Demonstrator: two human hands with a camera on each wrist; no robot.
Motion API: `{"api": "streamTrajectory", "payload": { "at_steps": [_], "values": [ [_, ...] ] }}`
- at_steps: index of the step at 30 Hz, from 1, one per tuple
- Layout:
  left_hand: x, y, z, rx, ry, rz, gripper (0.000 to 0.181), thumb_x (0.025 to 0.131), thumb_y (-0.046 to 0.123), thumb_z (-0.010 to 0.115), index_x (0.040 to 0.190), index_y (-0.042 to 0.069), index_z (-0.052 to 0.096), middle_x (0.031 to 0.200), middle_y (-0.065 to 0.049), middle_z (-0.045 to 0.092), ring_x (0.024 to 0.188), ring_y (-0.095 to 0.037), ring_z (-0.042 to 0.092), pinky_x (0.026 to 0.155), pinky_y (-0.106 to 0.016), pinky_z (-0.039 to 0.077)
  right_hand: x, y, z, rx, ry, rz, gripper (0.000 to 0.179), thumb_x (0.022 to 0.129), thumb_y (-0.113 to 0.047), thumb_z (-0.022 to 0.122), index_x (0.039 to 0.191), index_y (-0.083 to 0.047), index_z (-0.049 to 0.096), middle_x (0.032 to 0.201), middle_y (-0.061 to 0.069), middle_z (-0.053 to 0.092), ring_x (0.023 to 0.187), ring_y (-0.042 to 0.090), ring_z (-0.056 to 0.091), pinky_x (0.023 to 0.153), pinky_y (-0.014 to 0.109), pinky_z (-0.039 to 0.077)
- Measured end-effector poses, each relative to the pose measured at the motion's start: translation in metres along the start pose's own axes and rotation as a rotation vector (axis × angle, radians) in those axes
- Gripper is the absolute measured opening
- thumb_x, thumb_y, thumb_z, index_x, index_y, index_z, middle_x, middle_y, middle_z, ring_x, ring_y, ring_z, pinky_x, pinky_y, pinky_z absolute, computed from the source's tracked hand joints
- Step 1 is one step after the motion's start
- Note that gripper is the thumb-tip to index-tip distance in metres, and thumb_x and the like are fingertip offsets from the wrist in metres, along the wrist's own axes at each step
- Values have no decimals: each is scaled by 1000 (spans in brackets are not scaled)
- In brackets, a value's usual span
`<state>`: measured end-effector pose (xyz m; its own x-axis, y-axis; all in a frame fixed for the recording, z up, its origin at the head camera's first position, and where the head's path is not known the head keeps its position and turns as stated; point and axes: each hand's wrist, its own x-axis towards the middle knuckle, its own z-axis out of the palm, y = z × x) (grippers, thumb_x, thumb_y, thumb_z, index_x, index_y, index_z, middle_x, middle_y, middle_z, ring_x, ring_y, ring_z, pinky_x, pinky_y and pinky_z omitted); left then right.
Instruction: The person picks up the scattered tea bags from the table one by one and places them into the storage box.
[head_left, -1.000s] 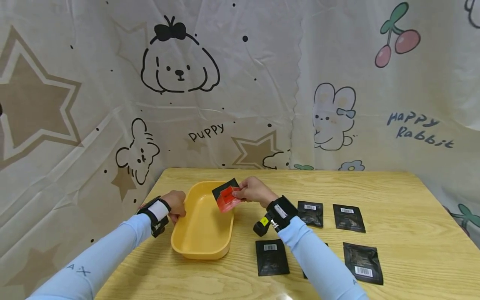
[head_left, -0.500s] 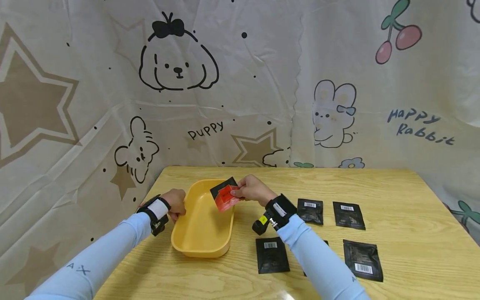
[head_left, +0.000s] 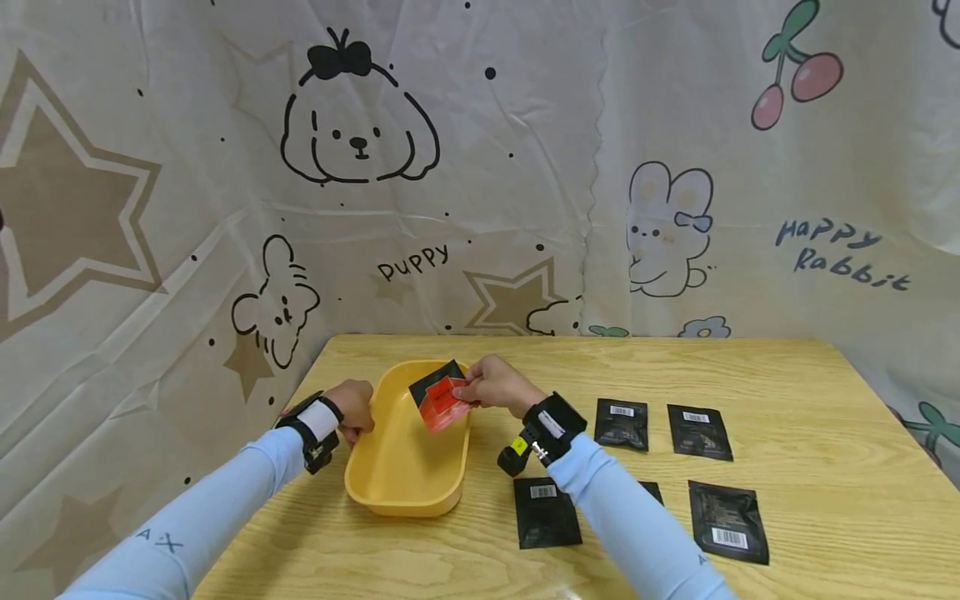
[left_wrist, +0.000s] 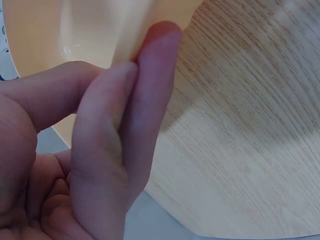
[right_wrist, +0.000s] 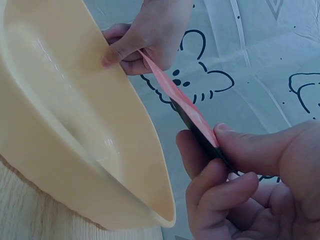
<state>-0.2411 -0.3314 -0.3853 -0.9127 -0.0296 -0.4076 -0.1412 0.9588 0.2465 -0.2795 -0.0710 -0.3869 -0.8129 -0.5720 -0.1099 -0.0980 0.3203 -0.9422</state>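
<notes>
A yellow plastic basin (head_left: 401, 483) stands on the left half of the wooden table. My left hand (head_left: 352, 410) pinches its left rim; the left wrist view shows the thumb and fingers (left_wrist: 155, 85) on both sides of the wall. Over the basin's far right part, my right hand (head_left: 501, 385) pinches a flat red-and-black packet (head_left: 437, 395) by its right edge. In the right wrist view the packet (right_wrist: 187, 110) appears nearly edge-on, thumb on the pink side and fingers on the black side. The basin's inside holds nothing that shows.
Several black packets with barcode labels lie on the table to the right, among them a near-right one (head_left: 729, 521) and a far-right one (head_left: 700, 432). Another (head_left: 649, 490) is partly hidden by the right sleeve. A printed cloth (head_left: 525, 125) hangs behind the table.
My right hand has moved slightly left and a little down with the packet, further over the basin. My left hand keeps its grip on the rim.
</notes>
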Motion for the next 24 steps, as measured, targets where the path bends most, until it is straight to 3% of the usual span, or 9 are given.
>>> {"api": "streamTrajectory", "payload": {
  "at_steps": [10,24],
  "values": [
    [3,-1,1,-36,-18,-36,14,76,-7,65,86,-2,56,73,-13,61,45,-14,61,51,-28,57,4,2,6,-3,-1,-1,15,90,-5,67,77,0,59,69,5,60,61,15,52,52,20,40],
    [-4,2,1,-8,27,0,13,73,-6,64,81,0,55,69,-11,61,43,-13,60,45,-23,53,4,0,12,-7,-38,-9,15,91,-7,66,80,2,63,69,4,61,62,15,54,52,19,44]
  ]
}}
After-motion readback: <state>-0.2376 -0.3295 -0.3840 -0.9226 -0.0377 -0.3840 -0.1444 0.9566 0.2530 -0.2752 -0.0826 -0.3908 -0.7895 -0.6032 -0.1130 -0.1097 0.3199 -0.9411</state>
